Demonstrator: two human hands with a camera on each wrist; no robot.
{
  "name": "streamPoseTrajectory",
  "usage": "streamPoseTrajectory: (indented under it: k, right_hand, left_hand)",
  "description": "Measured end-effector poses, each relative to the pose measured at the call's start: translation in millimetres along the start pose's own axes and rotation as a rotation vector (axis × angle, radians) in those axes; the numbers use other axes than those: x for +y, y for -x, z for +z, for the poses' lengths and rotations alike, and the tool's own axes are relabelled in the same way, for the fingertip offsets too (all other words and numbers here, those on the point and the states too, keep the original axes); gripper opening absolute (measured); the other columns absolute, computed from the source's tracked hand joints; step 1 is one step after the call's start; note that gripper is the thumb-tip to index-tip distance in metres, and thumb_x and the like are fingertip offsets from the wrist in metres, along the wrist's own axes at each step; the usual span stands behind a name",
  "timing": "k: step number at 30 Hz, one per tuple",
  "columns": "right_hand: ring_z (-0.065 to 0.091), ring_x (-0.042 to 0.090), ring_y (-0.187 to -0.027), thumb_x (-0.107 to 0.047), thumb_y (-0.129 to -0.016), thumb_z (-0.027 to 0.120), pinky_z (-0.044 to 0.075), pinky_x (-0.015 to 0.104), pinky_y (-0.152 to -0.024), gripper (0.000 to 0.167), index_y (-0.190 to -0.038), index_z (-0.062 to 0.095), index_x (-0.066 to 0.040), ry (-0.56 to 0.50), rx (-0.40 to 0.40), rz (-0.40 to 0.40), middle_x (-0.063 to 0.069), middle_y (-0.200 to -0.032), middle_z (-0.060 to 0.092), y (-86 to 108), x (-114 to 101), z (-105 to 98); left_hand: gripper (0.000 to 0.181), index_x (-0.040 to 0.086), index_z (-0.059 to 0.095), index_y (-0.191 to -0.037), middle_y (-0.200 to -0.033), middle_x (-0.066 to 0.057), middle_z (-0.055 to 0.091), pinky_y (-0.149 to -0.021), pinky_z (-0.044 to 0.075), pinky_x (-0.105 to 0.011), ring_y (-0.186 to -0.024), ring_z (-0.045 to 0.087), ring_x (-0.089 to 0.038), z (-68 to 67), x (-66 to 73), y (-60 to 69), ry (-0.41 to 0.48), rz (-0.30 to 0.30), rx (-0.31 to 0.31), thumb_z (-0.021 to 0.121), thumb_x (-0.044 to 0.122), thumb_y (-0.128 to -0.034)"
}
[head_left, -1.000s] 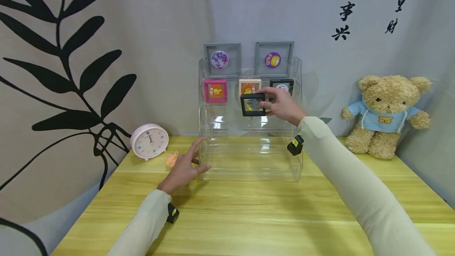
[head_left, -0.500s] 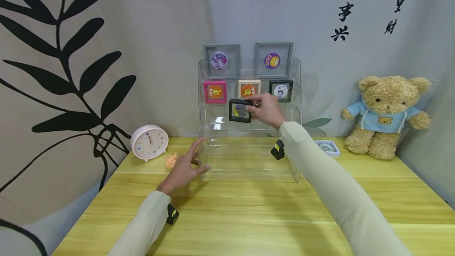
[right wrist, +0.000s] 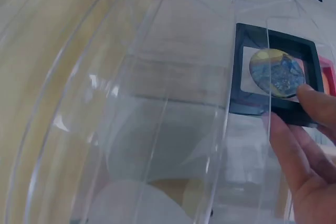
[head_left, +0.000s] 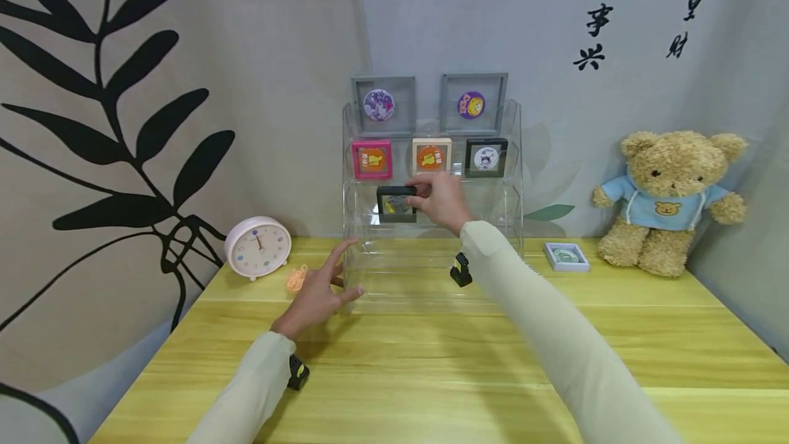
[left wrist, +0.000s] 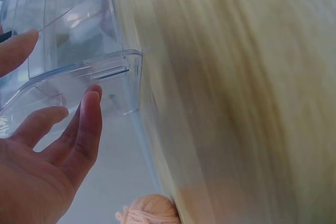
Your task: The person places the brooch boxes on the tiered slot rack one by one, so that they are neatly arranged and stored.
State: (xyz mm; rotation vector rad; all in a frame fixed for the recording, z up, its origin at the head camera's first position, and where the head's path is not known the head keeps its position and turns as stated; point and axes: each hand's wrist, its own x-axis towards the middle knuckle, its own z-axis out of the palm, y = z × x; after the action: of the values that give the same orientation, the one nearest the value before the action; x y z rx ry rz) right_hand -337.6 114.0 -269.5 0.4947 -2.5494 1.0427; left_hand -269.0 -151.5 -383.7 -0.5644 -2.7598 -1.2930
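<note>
My right hand point(head_left: 442, 203) pinches a small black display frame point(head_left: 387, 215) by its right side. Inside this frame, the right wrist view shows a round blue-and-yellow badge point(right wrist: 274, 72). The frame stands upright at the left of the middle tier of a clear stepped acrylic rack point(head_left: 407, 273), partly behind the tier's clear front lip. My left hand point(head_left: 316, 301) is beside the rack's left side, thumb and fingers spread. In the left wrist view its fingers point(left wrist: 90, 121) lie at the rack's clear side edge; whether they touch it I cannot tell.
Above stand pink point(head_left: 372, 173), cream point(head_left: 416, 156) and black-edged point(head_left: 487, 173) frames, then two grey frames point(head_left: 394, 125). A clock point(head_left: 257, 247) and peach yarn point(head_left: 296, 279) are left; a white-framed piece point(head_left: 567, 257) and teddy bear point(head_left: 668, 211) are right.
My right hand has carried the black frame left and down, from in front of the cream frame to the middle tier's left part. The left hand has stayed in place.
</note>
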Motion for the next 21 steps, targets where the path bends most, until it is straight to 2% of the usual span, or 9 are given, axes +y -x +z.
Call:
streamPoseTrajectory:
  k: [5, 9, 12, 17, 21]
  right_hand:
    - [0.074, 0.023, -0.088, -0.014, -0.087, 0.079, 0.061, 0.036, -0.083, 0.033, -0.119, 0.073, -0.009, -0.035, 0.006, 0.005, 0.012, -0.100, 0.077, 0.0, -6, 11]
    - [0.073, 0.023, -0.097, -0.011, -0.088, 0.077, 0.060, 0.035, -0.090, 0.042, -0.129, 0.067, -0.011, -0.062, -0.036, 0.044, 0.011, -0.108, 0.075, 2.6, -10, 15]
    - [0.072, 0.025, -0.105, -0.008, -0.090, 0.074, 0.059, 0.037, -0.094, 0.049, -0.137, 0.061, -0.012, -0.050, -0.073, 0.034, 0.013, -0.117, 0.072, 7.5, -12, 13]
    - [0.068, 0.031, -0.117, -0.008, -0.092, 0.070, 0.057, 0.040, -0.100, 0.061, -0.149, 0.047, -0.011, 0.017, -0.183, -0.027, 0.019, -0.135, 0.063, 18.3, -12, -2]
    - [0.065, 0.035, -0.121, -0.010, -0.092, 0.071, 0.056, 0.041, -0.101, 0.062, -0.149, 0.046, -0.008, 0.029, -0.287, -0.083, 0.021, -0.139, 0.060, 31.9, -13, -28]
  left_hand:
    - [0.092, 0.053, 0.021, -0.153, -0.152, -0.025, 0.046, -0.074, 0.060, -0.038, -0.106, 0.071, -0.036, 1.1, 0.1, -1.2, -0.016, 0.001, 0.001, 0.078, 0.022, -0.0880]
    - [0.091, 0.054, 0.020, -0.152, -0.153, -0.023, 0.045, -0.077, 0.060, -0.041, -0.107, 0.071, -0.036, 2.2, -0.5, -2.6, -0.022, -0.005, -0.004, 0.078, 0.024, -0.0882]
    - [0.091, 0.052, 0.020, -0.153, -0.154, -0.024, 0.044, -0.078, 0.060, -0.042, -0.109, 0.071, -0.037, 3.1, -1.5, -2.6, -0.019, -0.003, -0.012, 0.078, 0.024, -0.0885]
    - [0.091, 0.051, 0.021, -0.154, -0.153, -0.027, 0.044, -0.080, 0.060, -0.045, -0.109, 0.070, -0.039, 2.1, -1.6, -0.9, -0.026, 0.004, -0.008, 0.078, 0.025, -0.0882]
    - [0.090, 0.053, 0.020, -0.153, -0.154, -0.028, 0.042, -0.084, 0.059, -0.049, -0.111, 0.069, -0.041, -1.3, -2.6, 0.9, -0.034, 0.013, -0.001, 0.078, 0.027, -0.0887]
